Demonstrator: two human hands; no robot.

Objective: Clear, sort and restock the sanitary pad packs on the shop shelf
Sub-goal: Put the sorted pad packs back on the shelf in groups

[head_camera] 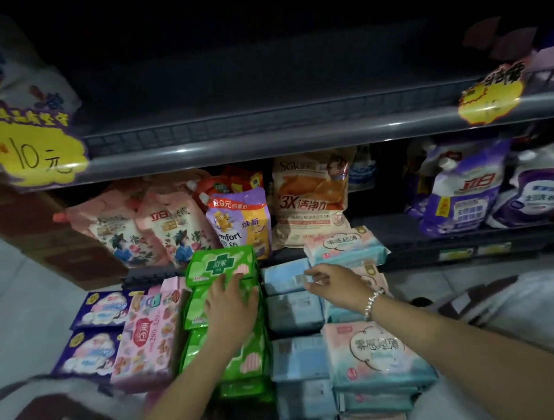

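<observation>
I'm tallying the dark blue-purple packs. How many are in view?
2: both at the far left of the floor rows, one behind, the other nearer the camera. More may lie hidden underneath.

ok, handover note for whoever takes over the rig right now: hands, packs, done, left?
Left hand: flat, fingers spread, on the stack of green packs; not gripping.
Right hand: reaching over the pale blue packs, fingertips at the far one; grip unclear.
Packs lie on the floor in sorted rows: purple packs, pink packs, green, blue, and pink-and-teal packs.
Done: upper shelf looks cleared, packs grouped.
Left: restock the shelf.
</observation>
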